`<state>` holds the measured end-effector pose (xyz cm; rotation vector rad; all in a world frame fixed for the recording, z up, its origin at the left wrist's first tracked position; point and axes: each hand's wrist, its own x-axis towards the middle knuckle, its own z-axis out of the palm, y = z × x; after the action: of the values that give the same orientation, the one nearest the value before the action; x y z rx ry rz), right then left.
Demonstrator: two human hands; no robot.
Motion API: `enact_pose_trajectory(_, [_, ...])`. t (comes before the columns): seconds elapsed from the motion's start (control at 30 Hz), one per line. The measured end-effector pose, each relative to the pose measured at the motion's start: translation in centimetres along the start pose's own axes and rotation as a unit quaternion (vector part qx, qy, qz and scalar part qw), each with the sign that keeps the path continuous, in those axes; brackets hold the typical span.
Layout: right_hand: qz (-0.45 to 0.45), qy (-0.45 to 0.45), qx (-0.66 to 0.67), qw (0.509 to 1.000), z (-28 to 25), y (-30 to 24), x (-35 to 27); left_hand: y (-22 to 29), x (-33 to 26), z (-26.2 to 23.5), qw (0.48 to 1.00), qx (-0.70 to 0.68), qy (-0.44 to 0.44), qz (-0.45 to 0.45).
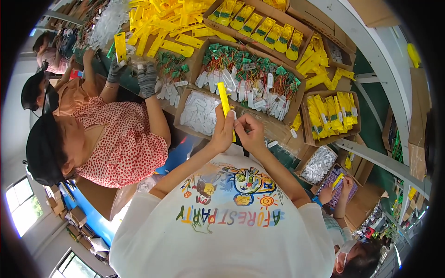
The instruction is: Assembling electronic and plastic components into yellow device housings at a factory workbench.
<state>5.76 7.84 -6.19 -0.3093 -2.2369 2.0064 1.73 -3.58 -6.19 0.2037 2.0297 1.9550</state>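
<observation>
In front of my chest, my left hand (223,129) is closed round a long yellow plastic strip (224,98), which stands nearly upright with its lower end poking out below the fingers. Close against it on the right, my right hand (251,133) is pinched at the strip's side. A small white piece shows between the two hands; most of it is hidden by the fingers. Just beyond my hands stand a box of small white plastic pieces (199,111) and a wider box of green circuit boards with wires and white parts (250,76).
Yellow strips (171,23) are heaped at the far side, near a box of yellow assemblies (259,30). To the right stand a box of upright yellow pieces (331,116) and a box of silvery parts (320,164). A gloved co-worker (125,143) works at left; another person's hands (336,194) are at lower right.
</observation>
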Motion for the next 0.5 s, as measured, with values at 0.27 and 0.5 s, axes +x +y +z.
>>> enact_pose_trajectory(0.27, [0.133,-0.202,0.021,0.970,-3.1,0.9,11.1,-0.6,2.5,-3.7,0.954,-0.243,-0.096,-0.146])
enact_pose_trajectory(0.5, [-0.055,0.086,-0.446,0.889,-5.3,6.2,17.2,2.0,3.6,-4.0,0.926,-0.301,-0.021,-0.228])
